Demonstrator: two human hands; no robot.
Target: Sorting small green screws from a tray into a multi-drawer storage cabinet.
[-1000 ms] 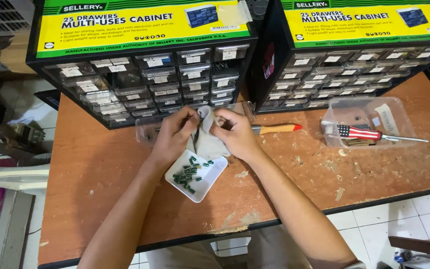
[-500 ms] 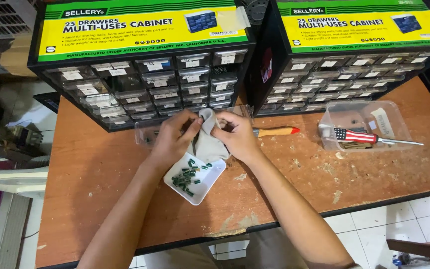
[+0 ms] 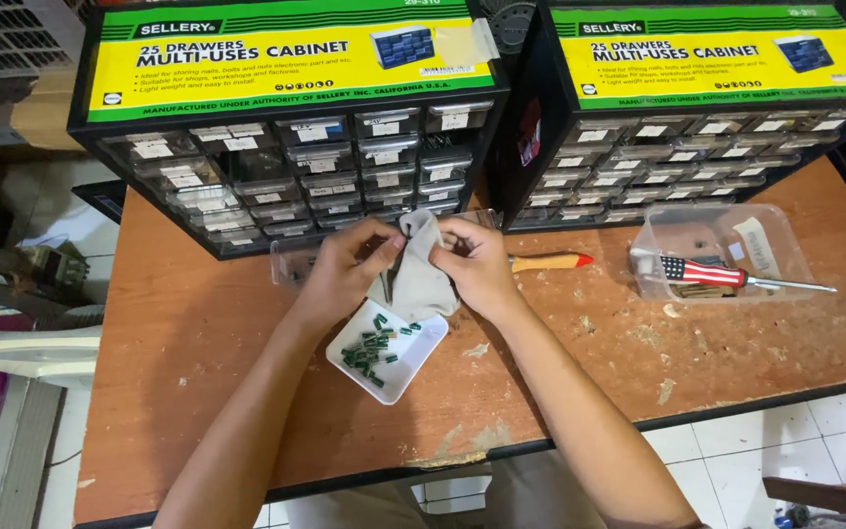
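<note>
Both forearms reach in from the bottom edge, converging over the middle of the desk. Left hand (image 3: 340,269) has fingers curled, thumb and fingertips pinching the left side of a grey cloth (image 3: 419,274). Right hand (image 3: 477,264) mirrors it, fingers bent and pinching the cloth's right side near the top; whether anything sits inside the fold cannot be told. Cloth hangs between the hands, lower edge just above the white square tray (image 3: 399,367), which holds small green components (image 3: 369,345). A clear plastic drawer (image 3: 291,263) lies behind the left hand.

Surface: worn brown wooden desk (image 3: 198,343), chipped at the front edge. Orange-handled screwdriver (image 3: 550,262) lies just right of the right hand. Further right, a clear bin (image 3: 771,235) with a striped-handle screwdriver (image 3: 707,271) across it. Two black multi-drawer cabinets (image 3: 296,167) stand at the back. White tiled floor (image 3: 815,441) below right.
</note>
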